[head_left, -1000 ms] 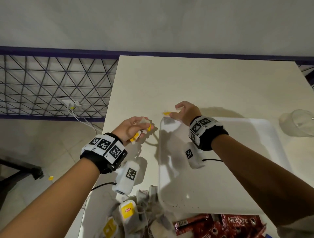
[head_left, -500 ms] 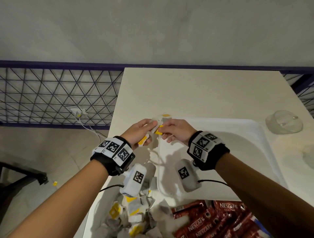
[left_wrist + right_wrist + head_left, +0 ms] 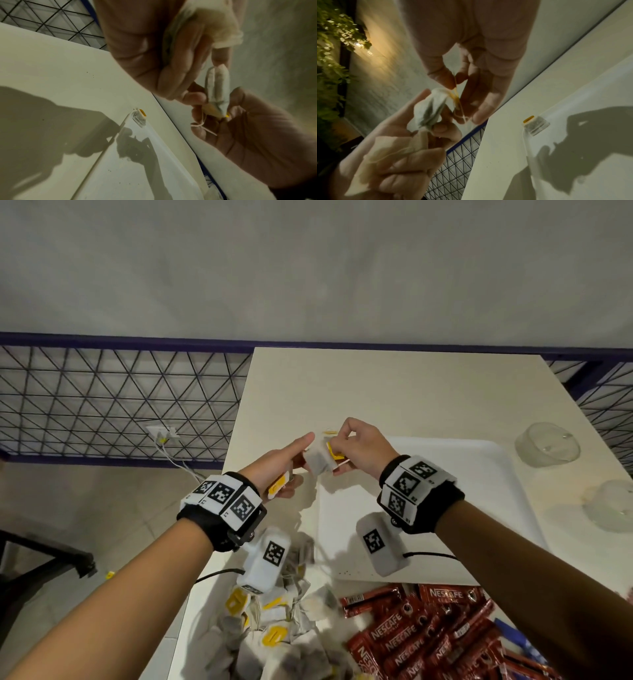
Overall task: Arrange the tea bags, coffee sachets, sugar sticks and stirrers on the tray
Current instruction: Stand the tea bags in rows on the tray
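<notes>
Both hands meet above the far left corner of the white tray (image 3: 479, 508). My left hand (image 3: 298, 460) grips a few tea bags in its curled fingers, one yellow tag (image 3: 276, 486) showing under the palm. Between the hands sits one tea bag (image 3: 320, 462) (image 3: 217, 86) (image 3: 429, 108). My right hand (image 3: 337, 453) (image 3: 458, 86) pinches its yellow tag and string, while left fingertips still touch the bag. Another tea bag (image 3: 139, 117) (image 3: 536, 125) lies in the tray's far left corner. Loose tea bags (image 3: 274, 642) and red coffee sachets (image 3: 428, 635) are heaped near me.
Two clear plastic cups (image 3: 548, 443) (image 3: 613, 505) lie on the table right of the tray. The table's left edge (image 3: 236, 422) drops to the floor beside a wire mesh fence (image 3: 120, 405). A wall stands behind the table.
My right hand left a tea bag at the tray's far left corner, came back to the left hand and took hold of another tea bag's tag. The left hand has risen slightly.
</notes>
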Action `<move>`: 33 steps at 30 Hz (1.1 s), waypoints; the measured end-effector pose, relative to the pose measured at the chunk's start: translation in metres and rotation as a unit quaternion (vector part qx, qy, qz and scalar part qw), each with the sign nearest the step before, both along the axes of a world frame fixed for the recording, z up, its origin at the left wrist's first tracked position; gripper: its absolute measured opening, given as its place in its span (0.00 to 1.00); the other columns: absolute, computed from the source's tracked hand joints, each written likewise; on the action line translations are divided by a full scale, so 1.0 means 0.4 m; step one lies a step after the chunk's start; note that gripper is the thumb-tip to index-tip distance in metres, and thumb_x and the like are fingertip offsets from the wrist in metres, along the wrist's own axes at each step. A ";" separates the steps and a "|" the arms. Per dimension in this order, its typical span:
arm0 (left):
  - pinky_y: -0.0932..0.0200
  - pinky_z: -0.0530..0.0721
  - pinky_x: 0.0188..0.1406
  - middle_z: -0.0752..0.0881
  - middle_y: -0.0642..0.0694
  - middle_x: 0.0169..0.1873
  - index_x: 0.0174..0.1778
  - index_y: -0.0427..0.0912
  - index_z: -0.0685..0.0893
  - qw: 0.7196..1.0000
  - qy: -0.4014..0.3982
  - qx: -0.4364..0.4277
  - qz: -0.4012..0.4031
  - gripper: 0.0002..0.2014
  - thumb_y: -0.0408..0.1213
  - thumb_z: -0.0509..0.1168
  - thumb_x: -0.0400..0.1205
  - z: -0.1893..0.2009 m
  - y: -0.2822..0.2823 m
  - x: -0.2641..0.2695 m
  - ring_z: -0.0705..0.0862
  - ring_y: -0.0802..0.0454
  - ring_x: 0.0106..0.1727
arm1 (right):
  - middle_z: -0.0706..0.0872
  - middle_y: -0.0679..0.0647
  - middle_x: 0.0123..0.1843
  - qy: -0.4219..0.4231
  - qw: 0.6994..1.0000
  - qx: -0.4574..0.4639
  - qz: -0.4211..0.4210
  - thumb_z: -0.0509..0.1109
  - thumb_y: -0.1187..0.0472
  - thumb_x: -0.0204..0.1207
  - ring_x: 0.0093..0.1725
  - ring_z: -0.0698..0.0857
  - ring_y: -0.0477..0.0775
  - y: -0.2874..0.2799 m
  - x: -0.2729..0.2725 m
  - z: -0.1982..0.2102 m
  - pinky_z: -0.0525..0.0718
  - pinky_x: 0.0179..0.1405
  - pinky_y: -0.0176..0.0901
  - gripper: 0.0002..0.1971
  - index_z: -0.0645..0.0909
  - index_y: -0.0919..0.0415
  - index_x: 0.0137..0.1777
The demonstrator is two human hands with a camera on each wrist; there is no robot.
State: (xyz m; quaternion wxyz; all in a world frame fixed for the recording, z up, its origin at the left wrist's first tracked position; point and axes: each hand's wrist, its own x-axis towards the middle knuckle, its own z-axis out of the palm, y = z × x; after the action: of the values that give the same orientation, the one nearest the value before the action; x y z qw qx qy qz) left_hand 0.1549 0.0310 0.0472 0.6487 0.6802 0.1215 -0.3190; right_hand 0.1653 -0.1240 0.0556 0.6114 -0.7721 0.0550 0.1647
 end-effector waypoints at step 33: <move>0.75 0.67 0.12 0.82 0.56 0.16 0.46 0.37 0.81 0.988 -0.066 0.131 0.039 0.07 0.38 0.63 0.83 -0.177 -0.031 0.221 0.73 0.66 0.12 | 0.77 0.57 0.29 0.108 0.991 0.007 -0.075 0.70 0.67 0.76 0.27 0.79 0.49 -0.066 0.180 -0.212 0.85 0.34 0.35 0.06 0.78 0.65 0.37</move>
State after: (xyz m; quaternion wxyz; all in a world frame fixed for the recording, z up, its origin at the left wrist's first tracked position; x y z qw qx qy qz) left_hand 0.2435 0.0186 -0.0235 0.5727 0.7735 0.1455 -0.2292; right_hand 0.2375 -0.1504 -0.0291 0.6176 -0.7395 0.1771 0.2008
